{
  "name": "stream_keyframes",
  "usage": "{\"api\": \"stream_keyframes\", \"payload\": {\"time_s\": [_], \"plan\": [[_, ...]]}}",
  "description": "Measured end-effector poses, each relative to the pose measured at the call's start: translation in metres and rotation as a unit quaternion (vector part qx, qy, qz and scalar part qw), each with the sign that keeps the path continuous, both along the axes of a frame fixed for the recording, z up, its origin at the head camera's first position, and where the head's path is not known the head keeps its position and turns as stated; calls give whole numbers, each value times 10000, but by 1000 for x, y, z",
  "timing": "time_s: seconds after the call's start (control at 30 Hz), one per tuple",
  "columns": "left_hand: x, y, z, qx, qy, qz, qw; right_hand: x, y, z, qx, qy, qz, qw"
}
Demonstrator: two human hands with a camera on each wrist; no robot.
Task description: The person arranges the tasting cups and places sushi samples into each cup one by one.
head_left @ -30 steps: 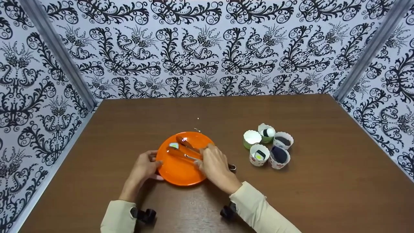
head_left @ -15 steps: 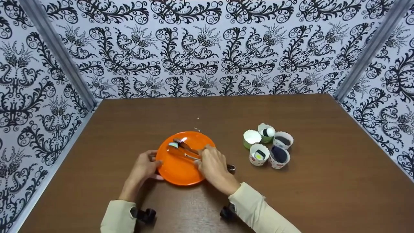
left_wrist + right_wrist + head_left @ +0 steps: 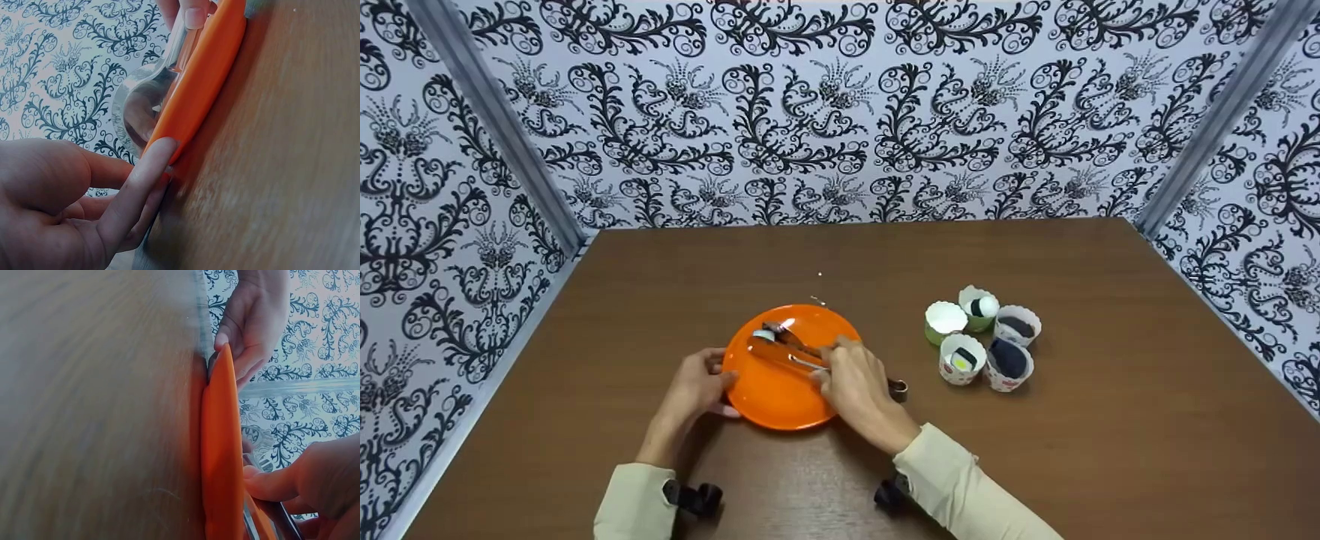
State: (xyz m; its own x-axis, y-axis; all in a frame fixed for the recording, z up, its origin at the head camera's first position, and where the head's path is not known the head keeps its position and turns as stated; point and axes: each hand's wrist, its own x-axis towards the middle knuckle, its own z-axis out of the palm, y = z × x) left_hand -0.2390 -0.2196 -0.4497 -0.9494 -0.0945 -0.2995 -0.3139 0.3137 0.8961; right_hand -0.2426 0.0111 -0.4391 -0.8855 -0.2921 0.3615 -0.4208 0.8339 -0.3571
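Observation:
An orange plate (image 3: 784, 401) lies on the table. My left hand (image 3: 697, 386) pinches its left rim, thumb on top; the left wrist view shows the thumb over the edge of the plate (image 3: 211, 84) and other fingers below. My right hand (image 3: 859, 382) grips metal tongs (image 3: 791, 340) low over the plate, their ringed end sticking out behind the hand. A small pale sushi piece (image 3: 763, 335) sits between the tong heads, partly hidden by them. In the right wrist view, the thumb of my right hand (image 3: 323, 481) is close to the plate's edge.
Right of the plate stand several paper cupcake cups. A red-dotted cup (image 3: 958, 379) holds sushi, as does a green cup (image 3: 975, 325); two others hold dark pieces, and another green cup (image 3: 943, 326) looks empty. Small white crumbs (image 3: 818, 301) lie behind the plate.
The far tong head has moved left and nearer the other, closing in on the sushi piece, which is now more covered. The left hand and plate stay put.

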Motion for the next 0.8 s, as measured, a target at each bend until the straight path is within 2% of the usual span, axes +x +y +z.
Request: {"api": "stream_keyframes", "payload": {"time_s": [0.43,0.8], "plan": [[0,3,1,92,85,-34,9999,0,4,0,-38,-10,-60,10000],[2,0,1,-168,120,-17,9998,1,14,2,-125,151,-196,9996]]}}
